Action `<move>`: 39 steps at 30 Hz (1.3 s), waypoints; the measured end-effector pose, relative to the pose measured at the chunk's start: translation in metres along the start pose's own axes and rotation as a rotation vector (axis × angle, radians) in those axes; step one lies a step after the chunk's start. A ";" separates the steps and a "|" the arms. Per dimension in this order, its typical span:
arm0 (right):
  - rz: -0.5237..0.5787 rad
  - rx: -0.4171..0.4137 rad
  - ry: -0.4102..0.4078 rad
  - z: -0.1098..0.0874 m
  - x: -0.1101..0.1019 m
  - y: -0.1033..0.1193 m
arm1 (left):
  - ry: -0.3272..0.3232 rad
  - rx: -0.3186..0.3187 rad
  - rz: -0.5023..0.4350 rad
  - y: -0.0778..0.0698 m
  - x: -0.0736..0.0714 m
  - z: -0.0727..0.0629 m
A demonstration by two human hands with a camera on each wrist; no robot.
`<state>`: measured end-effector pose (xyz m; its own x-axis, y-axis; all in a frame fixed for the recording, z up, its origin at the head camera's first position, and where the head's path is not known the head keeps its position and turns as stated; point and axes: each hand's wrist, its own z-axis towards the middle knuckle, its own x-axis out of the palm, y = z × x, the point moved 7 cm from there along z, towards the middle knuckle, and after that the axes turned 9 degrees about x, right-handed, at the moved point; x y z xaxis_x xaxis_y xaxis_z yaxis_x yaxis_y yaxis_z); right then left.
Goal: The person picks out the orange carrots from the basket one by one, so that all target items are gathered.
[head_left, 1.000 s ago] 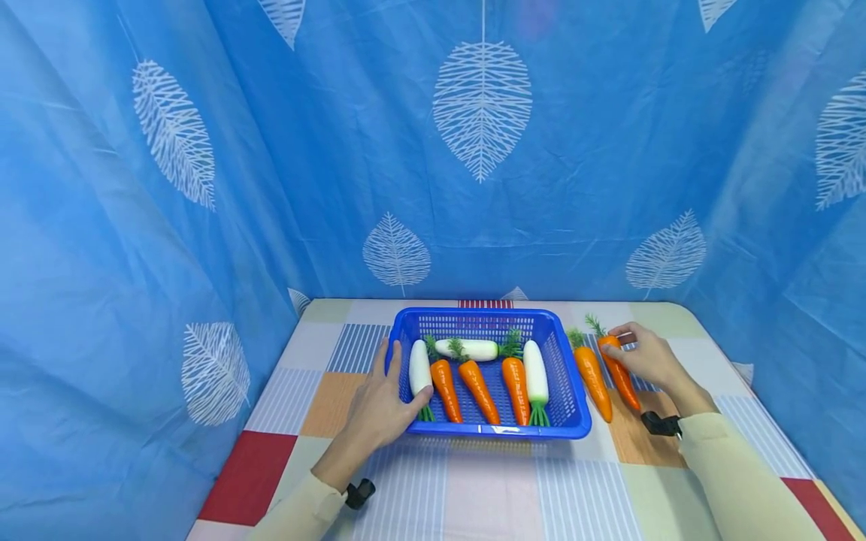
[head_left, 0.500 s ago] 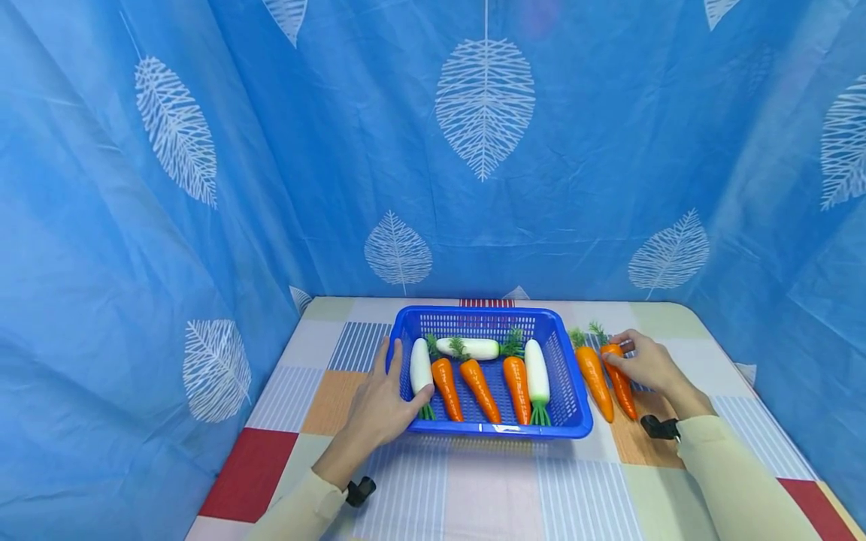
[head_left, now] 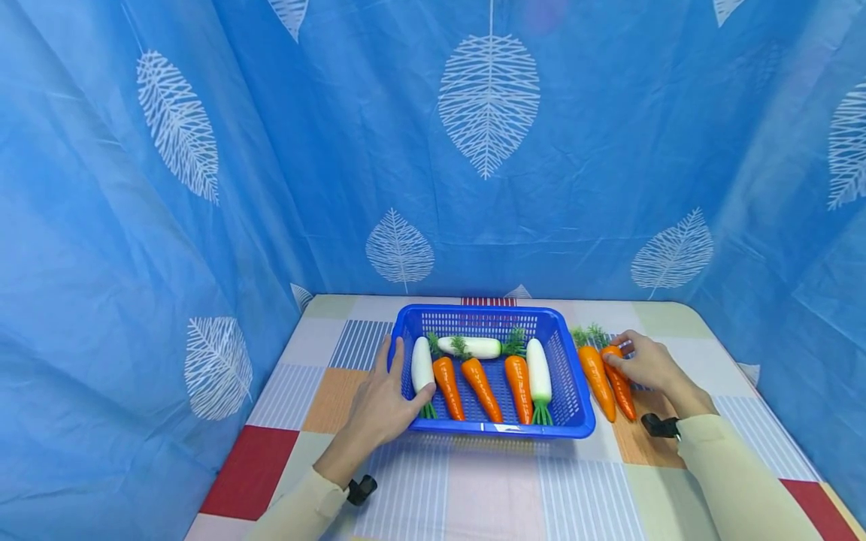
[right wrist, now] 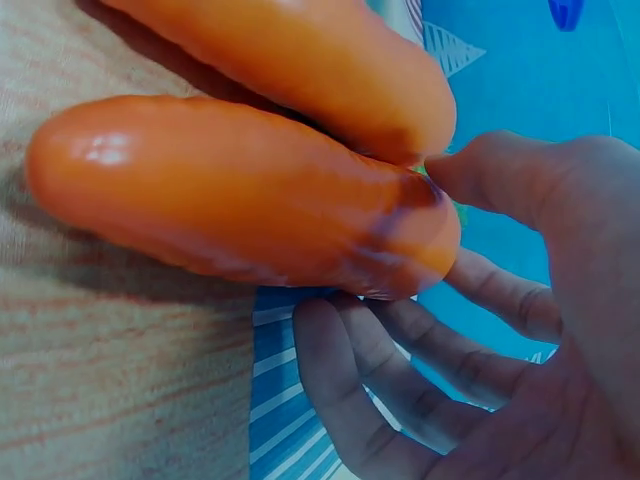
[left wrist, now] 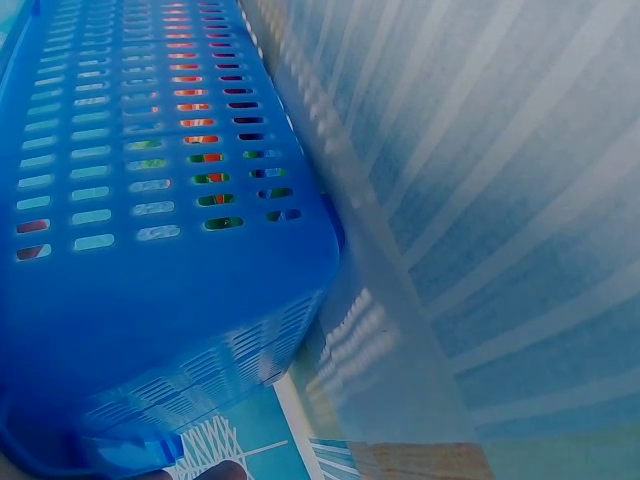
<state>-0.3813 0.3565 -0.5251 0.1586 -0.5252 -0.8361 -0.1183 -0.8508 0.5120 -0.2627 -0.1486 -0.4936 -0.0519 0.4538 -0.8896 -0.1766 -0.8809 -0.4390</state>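
Right grip (head_left: 646,366) clamped on one carrot (head_left: 623,392) (second carrot (head_left: 597,382) just left); left grip (head_left: 382,407), spread apart, touching the basket (head_left: 555,431).

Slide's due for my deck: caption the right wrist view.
A right hand holds an orange carrot by its broad end, with a second carrot alongside on the patterned tabletop.

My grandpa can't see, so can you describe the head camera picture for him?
A person's right hand holds the rightmost carrot, which lies with another carrot right of a blue basket; the left hand rests on the basket's left side. The basket holds three carrots and three white radishes. Behind the patchwork table hangs a blue leaf-print curtain.
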 end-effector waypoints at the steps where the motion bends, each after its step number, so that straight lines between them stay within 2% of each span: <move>1: -0.005 -0.007 -0.001 0.001 0.000 0.000 | -0.001 0.001 0.000 0.000 0.000 0.000; 5: -0.028 -0.016 -0.006 -0.001 -0.001 0.002 | -0.001 0.004 0.005 0.001 0.001 0.000; 8: -0.041 -0.007 -0.009 -0.009 -0.005 0.010 | -0.002 0.005 0.005 0.002 0.001 0.000; 13: -0.100 -0.022 -0.081 -0.018 -0.012 0.022 | -0.003 0.012 -0.001 0.000 0.001 0.000; 17: -0.112 -0.078 -0.160 -0.026 -0.020 0.047 | 0.002 0.014 0.000 -0.001 0.000 -0.001; 20: -0.105 -0.129 -0.183 -0.033 -0.026 0.074 | 0.001 0.018 0.000 -0.001 -0.001 -0.001; 29: -0.096 -0.253 -0.101 -0.050 -0.022 0.161 | -0.009 0.030 0.007 -0.001 -0.003 0.000; 33: -0.137 -0.318 -0.065 -0.055 -0.009 0.191 | -0.013 0.037 0.012 -0.001 -0.003 0.000; 39: -0.192 -0.415 0.021 -0.054 0.017 0.226 | -0.010 0.039 0.007 -0.002 -0.002 0.001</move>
<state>-0.3523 0.1543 -0.4128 0.1598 -0.3540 -0.9215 0.3170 -0.8656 0.3876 -0.2631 -0.1480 -0.4907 -0.0629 0.4494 -0.8911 -0.2141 -0.8782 -0.4278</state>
